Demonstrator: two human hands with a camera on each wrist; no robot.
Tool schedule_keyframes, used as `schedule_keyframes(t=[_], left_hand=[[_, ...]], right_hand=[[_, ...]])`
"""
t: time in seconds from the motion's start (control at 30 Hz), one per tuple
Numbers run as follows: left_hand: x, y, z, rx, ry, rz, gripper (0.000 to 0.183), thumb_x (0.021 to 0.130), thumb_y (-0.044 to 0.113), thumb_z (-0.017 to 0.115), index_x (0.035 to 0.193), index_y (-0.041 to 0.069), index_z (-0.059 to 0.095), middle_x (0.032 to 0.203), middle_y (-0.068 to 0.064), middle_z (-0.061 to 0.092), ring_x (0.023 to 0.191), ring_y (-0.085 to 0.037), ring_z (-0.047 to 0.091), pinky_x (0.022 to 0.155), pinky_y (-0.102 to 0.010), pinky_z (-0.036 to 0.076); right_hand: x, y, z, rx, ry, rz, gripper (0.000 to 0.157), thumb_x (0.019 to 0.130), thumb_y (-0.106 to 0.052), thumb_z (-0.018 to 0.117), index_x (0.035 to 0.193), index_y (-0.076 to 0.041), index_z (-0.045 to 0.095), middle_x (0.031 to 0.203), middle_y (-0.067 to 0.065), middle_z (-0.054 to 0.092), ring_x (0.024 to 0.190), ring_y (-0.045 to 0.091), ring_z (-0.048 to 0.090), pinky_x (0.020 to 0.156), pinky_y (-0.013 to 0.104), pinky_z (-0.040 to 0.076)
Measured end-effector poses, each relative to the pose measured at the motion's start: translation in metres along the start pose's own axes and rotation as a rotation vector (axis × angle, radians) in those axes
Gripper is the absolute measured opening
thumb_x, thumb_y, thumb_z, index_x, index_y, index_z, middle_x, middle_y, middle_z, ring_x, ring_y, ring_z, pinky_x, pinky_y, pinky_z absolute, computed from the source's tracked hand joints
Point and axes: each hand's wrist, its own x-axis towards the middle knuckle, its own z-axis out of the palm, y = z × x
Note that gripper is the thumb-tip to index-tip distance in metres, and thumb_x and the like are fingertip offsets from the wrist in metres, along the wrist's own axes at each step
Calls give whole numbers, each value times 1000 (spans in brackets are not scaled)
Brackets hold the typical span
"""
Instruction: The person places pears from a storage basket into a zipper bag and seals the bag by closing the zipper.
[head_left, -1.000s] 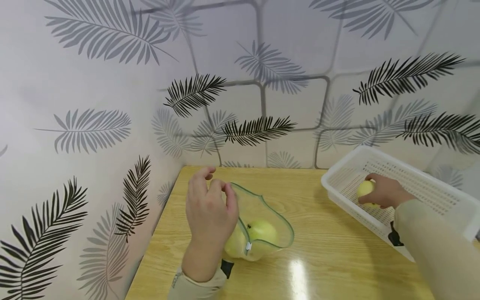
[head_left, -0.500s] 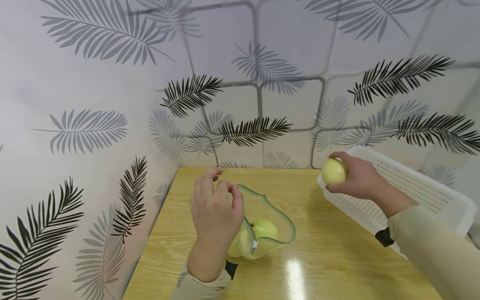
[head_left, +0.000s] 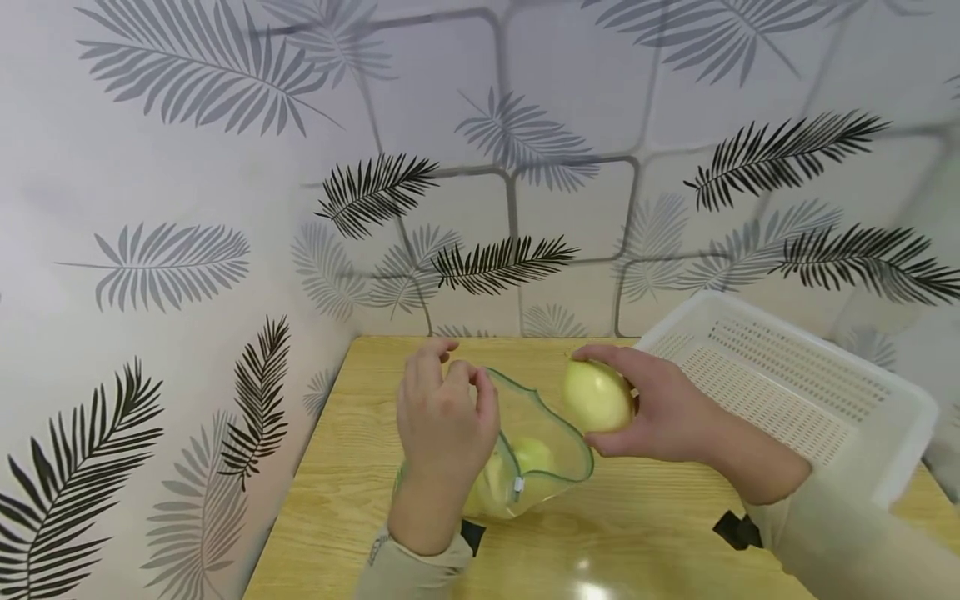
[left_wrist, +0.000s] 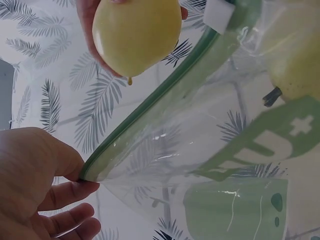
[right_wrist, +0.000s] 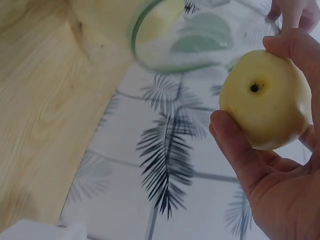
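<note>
In the head view, my right hand point(head_left: 667, 412) grips a round pale-yellow pear point(head_left: 596, 396) beside the mouth of a clear zip bag. The right wrist view shows the dark blossom end of that pear point(right_wrist: 265, 97), with fingers and thumb round its sides. My left hand point(head_left: 446, 429) pinches the green zip edge of the bag point(left_wrist: 145, 107) between thumb and forefinger. The bag's mouth gapes, and a white slider point(head_left: 519, 485) sits on its zip. Inside lie pears point(head_left: 534, 454), partly hidden by the plastic and my left hand.
A white slotted plastic basket point(head_left: 900, 404) stands at the right of the wooden table point(head_left: 600, 533), partly behind my right forearm. A wall point(head_left: 562, 208) with a leaf pattern rises behind the table.
My right hand has lifted the pear out of the basket and carried it left to the bag's mouth. My left hand keeps its hold on the bag, shifting slightly right in view.
</note>
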Motion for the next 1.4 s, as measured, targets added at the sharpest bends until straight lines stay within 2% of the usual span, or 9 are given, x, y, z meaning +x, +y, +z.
schedule_keyframes(t=[0.13,0.33,0.53,0.77,0.9,1.17,1.4], left_hand=[[-2,1,3,7,-12,-9,15,81,4,73,68,4,64,112,-14,67,90,-33,64,69,-45,54],[-3,2,5,14,-35,-10,15,82,6,74,70,3,66,113,-14,68,92,-33,65,70,-45,55],[-4,3,7,15,-54,-8,15,83,7,75,71,2,67,114,-14,68,95,-33,65,73,-45,56],[-5,7,8,23,-80,-13,14,83,8,75,71,2,68,115,-13,68,98,-32,66,73,-45,57],[-6,10,10,26,-88,-17,14,83,8,74,72,3,68,115,-13,68,97,-32,66,74,-44,57],[-8,9,12,15,-76,-23,14,84,8,74,72,3,68,115,-12,67,95,-31,65,74,-43,56],[-11,11,15,5,-75,-11,15,84,9,75,71,3,68,113,-12,67,92,-30,65,69,-41,56]], right_hand=[[-1,-8,14,26,-14,-73,91,66,-21,96,146,-23,52,131,2,65,94,14,64,64,26,58],[2,-7,34,9,-44,-88,91,66,-25,96,146,-23,53,127,-1,66,97,14,63,68,27,57],[5,-1,49,-19,-83,-20,90,69,-29,94,148,-26,51,129,-1,65,100,15,63,71,27,55],[12,6,65,87,-100,96,82,73,-23,92,146,-19,54,131,8,62,95,19,60,65,23,57],[12,10,73,131,-71,110,80,76,-20,91,147,-17,53,129,10,61,97,21,61,67,21,58],[8,9,83,245,-4,89,76,81,-8,87,148,-17,52,134,11,56,107,29,62,78,27,61],[8,4,95,294,24,-23,70,84,1,81,147,-16,53,143,12,53,118,31,62,81,28,61]])
